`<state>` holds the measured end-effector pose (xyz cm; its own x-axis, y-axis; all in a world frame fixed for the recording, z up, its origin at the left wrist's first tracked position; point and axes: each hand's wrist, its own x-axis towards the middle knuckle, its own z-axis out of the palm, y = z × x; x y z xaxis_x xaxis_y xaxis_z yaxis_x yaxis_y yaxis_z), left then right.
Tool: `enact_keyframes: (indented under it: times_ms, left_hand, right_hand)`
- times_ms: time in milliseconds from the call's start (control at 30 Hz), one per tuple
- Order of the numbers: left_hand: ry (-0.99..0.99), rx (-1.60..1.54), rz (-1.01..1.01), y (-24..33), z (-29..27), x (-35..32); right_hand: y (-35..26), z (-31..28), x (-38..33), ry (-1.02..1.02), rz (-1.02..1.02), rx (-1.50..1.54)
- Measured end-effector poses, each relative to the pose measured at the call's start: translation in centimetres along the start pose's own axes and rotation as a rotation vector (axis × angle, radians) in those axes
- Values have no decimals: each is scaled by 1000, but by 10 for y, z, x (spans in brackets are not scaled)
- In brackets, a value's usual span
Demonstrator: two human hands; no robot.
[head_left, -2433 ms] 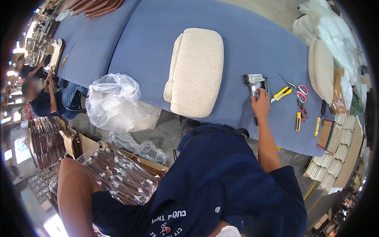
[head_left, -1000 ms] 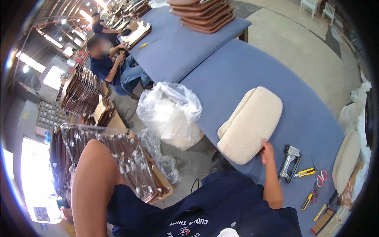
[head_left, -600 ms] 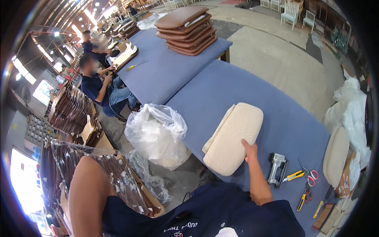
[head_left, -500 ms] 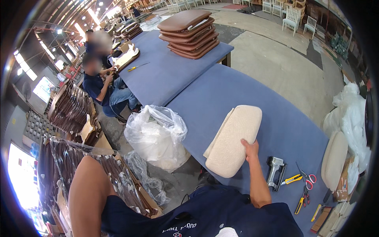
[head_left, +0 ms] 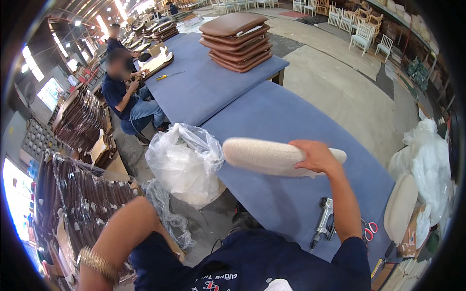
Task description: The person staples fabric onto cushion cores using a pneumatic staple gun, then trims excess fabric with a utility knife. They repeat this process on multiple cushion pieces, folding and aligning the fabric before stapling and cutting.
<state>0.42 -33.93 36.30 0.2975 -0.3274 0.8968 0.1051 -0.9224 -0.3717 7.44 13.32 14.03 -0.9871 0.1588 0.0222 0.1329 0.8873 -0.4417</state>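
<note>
My right hand (head_left: 315, 156) grips a cream seat cushion (head_left: 264, 156) by its right end and holds it edge-on in the air above the blue-covered table (head_left: 301, 121). My left hand is hidden below and behind my raised left forearm (head_left: 121, 233), which wears a gold bracelet at the wrist and reaches down toward stacked dark brown parts under plastic (head_left: 92, 194). A staple gun (head_left: 323, 223) lies on the table just under my right arm.
A clear plastic bag of white filling (head_left: 184, 162) stands on the floor by the table. Brown seat pads (head_left: 238, 39) are stacked on the far table. A person (head_left: 128, 92) sits at left. Red-handled scissors (head_left: 370, 229) and another cream cushion (head_left: 400, 206) lie at right.
My right hand has lifted the cream cushion off the table and turned it edge-on; before, it lay flat with my hand on its near end. The view has swung left.
</note>
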Motion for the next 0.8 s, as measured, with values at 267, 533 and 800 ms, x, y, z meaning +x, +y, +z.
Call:
enact_keyframes:
  times_ms: [267, 533, 800]
  left_hand:
    - [-192, 673, -1774, -104, -50, -310]
    - [-555, 582, -2082, -58, 8, -440]
    - [-934, 678, -2060, -105, 48, -424]
  right_hand:
    - [70, 115, -2, 78, 10, -225]
    - [135, 108, -35, 332, 180, 17]
    - [147, 143, -33, 791, 323, 137]
